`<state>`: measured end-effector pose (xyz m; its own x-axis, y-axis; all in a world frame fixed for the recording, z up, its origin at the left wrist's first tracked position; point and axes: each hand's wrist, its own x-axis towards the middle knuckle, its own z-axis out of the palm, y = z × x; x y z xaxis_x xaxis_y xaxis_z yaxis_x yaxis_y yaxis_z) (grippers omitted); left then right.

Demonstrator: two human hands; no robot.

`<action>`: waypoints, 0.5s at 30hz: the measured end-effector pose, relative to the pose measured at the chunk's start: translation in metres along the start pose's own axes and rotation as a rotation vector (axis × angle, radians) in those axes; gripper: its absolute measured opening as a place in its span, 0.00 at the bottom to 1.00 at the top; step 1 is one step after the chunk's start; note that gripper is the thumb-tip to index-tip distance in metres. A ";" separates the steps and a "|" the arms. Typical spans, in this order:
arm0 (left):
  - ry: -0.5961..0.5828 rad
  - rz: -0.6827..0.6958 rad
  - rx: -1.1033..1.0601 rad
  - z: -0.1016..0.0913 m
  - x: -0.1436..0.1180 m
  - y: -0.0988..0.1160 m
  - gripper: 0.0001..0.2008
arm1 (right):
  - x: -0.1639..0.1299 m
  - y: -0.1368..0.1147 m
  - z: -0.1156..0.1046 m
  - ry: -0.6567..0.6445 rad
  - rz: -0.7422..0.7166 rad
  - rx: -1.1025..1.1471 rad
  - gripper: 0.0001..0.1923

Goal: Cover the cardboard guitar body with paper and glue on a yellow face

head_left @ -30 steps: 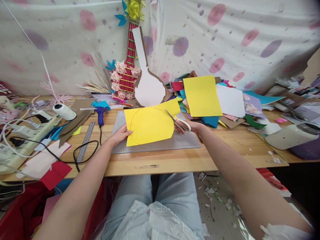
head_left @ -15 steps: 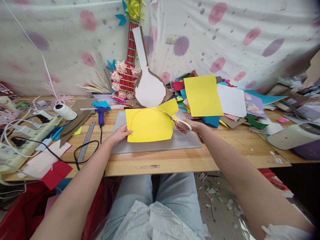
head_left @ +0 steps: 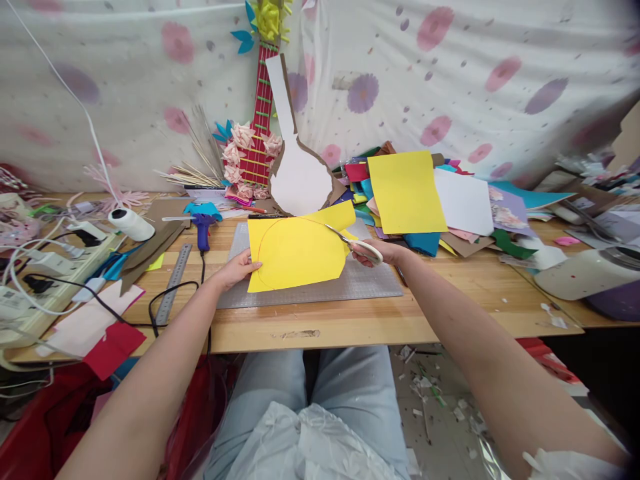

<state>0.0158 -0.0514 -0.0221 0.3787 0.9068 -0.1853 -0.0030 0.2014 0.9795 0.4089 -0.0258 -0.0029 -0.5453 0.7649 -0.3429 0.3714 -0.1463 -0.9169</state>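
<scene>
My left hand (head_left: pixel 240 269) is closed on the left edge of a yellow sheet (head_left: pixel 297 257), thumb on top. A curved reddish line is drawn on the sheet, which is held just over a grey cutting mat (head_left: pixel 377 283). In my right hand (head_left: pixel 377 253) is a pair of scissors (head_left: pixel 369 251) with pale handles, the fingers through the loops. The blades lie at the sheet's upper right, on the drawn line, where a cut strip bends up and away. Behind the sheet a white lute-shaped cutout (head_left: pixel 303 177) with brown cardboard edges leans upright.
A purple glue gun (head_left: pixel 202 230), its black cord and a steel ruler (head_left: pixel 173 283) lie on the left, near a power strip (head_left: pixel 55 280). Another yellow sheet (head_left: pixel 407 193) tops a pile of coloured scraps at right. A decorated red guitar shape (head_left: pixel 260 127) leans behind.
The yellow sheet has turned slightly, its left side shifting left and its lower left corner dropping, together with my left hand. The scissors have hardly moved.
</scene>
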 end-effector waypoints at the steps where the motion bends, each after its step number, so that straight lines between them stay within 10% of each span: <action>1: 0.002 -0.006 -0.003 0.000 0.000 0.000 0.34 | 0.000 0.000 0.000 0.002 0.003 -0.007 0.24; 15: -0.001 -0.023 0.031 -0.008 -0.005 0.005 0.35 | 0.000 -0.011 0.007 0.017 0.059 -0.014 0.27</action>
<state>0.0063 -0.0524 -0.0172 0.3797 0.9016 -0.2073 0.0340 0.2103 0.9770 0.3999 -0.0289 0.0056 -0.5095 0.7658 -0.3924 0.4126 -0.1827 -0.8924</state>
